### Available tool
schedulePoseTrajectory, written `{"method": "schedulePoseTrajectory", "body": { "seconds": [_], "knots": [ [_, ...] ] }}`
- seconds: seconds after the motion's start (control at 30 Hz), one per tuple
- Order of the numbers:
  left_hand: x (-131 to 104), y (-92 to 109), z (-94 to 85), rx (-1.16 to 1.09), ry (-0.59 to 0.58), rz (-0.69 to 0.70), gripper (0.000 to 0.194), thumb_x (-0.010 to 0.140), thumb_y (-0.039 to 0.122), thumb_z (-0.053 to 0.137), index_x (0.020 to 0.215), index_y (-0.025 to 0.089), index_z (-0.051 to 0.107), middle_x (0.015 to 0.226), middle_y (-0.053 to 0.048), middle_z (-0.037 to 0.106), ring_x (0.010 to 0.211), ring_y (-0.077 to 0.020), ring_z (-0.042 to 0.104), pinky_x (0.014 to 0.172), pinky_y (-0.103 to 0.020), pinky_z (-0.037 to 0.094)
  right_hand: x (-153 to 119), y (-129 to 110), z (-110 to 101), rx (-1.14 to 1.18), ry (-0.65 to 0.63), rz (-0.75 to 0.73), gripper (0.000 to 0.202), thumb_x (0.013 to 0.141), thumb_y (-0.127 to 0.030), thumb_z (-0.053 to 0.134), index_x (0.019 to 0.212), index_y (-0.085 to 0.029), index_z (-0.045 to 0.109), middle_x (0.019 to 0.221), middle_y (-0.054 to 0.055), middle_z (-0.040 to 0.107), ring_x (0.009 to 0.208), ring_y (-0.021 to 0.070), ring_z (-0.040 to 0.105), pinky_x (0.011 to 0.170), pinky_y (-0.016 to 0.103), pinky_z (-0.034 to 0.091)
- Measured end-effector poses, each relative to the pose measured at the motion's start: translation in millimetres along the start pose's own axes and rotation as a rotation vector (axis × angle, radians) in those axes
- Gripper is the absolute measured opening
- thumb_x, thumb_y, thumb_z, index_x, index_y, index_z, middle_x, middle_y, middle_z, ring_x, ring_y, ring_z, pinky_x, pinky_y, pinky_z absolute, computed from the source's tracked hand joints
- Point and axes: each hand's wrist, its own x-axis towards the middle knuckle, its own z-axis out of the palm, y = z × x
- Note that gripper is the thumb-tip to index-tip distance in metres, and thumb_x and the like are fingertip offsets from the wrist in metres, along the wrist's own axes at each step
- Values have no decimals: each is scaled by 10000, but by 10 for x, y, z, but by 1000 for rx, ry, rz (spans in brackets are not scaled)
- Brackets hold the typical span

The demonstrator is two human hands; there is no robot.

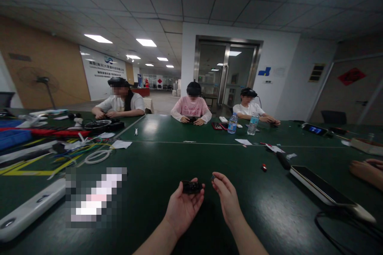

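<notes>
Two hands of mine out over the green table (149,227), one thing in each! My left hand (185,207) is palm up, gripping one black part (192,187), thumb at its near end and fingers curled beneath. And here's my right hand (226,197), pinching one small dark piece (213,177) between thumb and fingertips, just beside the black part, a narrow gap between them; the fine detail of both is too small to read.

Out to my right, one small red object (263,167) lies alone, and beyond it one slab with a dark top and pale edge (323,187). To my left, one long white device (32,209), and further up, one white coil (97,157).

Across the table, two bottles stand upright: one with a blue cap (232,123), one paler (253,123). Three people sit over there, one in a pink top (191,107), two in white, and at the far right edge one co-worker's hand (362,169) reaches into view.
</notes>
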Motion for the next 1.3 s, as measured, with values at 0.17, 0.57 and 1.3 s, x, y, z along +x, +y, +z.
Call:
{"method": "schedulePoseTrajectory", "body": {
  "seconds": [0.17, 0.57, 1.3],
  "knots": [
    [1, -5, 6, -6, -2, -4, 460, 854, 375, 411, 1225, 104, 398, 1027, -200, 611, 812, -212, 651, 787, -320, 480, -3, 11, 8, -26, -41, -6, 317, 662, -384, 649, 928, -211, 640, 965, 45, 632, 943, 222, 562, 844, 351, 428],
    [18, -11, -18, 2, -11, -2, 469, 843, 370, 435, 1217, 87, 417, 1000, -203, 626, 812, -215, 648, 786, -314, 472, -59, -48, 61, -73, -68, -10, 335, 653, -392, 667, 934, -210, 646, 979, 50, 641, 963, 230, 554, 858, 357, 418],
    [36, -40, -39, 39, -27, -4, 328, 845, 370, 438, 998, 106, 557, 850, -113, 662, 761, -177, 633, 765, -293, 460, -186, -187, 183, -367, -332, -182, 216, 708, -281, 605, 907, -210, 654, 933, 52, 659, 919, 224, 581, 878, 386, 412]
  ]
}}
